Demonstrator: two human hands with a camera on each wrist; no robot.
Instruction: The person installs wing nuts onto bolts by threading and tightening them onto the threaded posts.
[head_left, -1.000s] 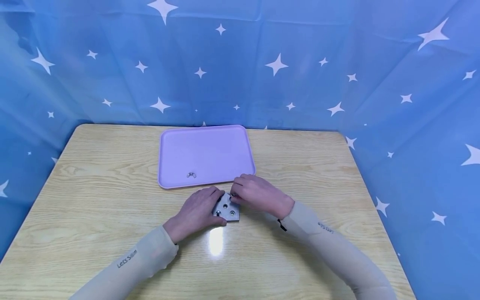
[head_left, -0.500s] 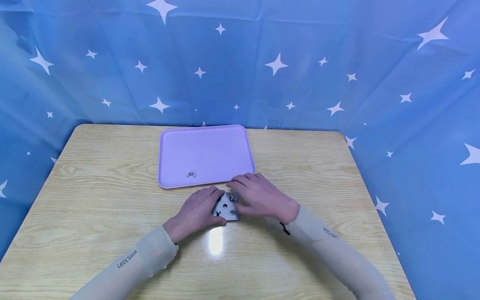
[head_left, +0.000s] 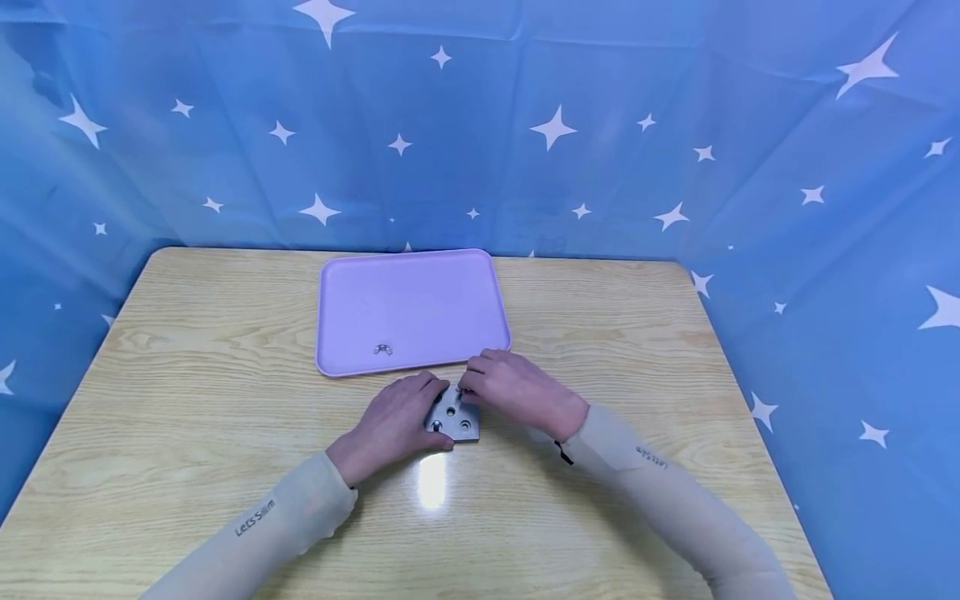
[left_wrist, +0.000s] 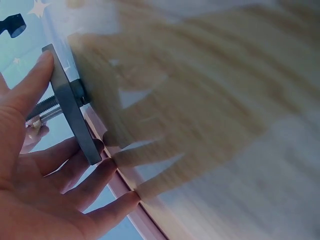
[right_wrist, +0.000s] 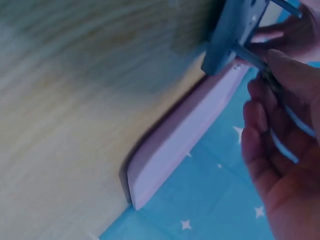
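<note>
My left hand [head_left: 397, 417] holds a square grey metal plate [head_left: 452, 422] by its edges, thumb on the near side and fingers at the far side. The plate has several holes and lies raised on bolt heads; one bolt head [left_wrist: 79, 91] shows beneath it in the left wrist view. Threaded bolts stand up through it. At its far right corner my right hand [head_left: 517, 390] pinches a wing nut [right_wrist: 270, 79] on the upright bolt [right_wrist: 250, 56]. Fingers largely hide this nut. Another wing nut [head_left: 383, 350] lies in the purple tray.
The purple tray [head_left: 408, 300] lies just beyond the plate, its near rim close to both hands. Around them is a wood-grain table [head_left: 600, 333]. A blue curtain with white stars [head_left: 480, 125] hangs behind and along the sides.
The right hand's fingers were on the nut, spread off it half a second ago so the bolt top showed, and now pinch it again. Left hand and plate stay put.
</note>
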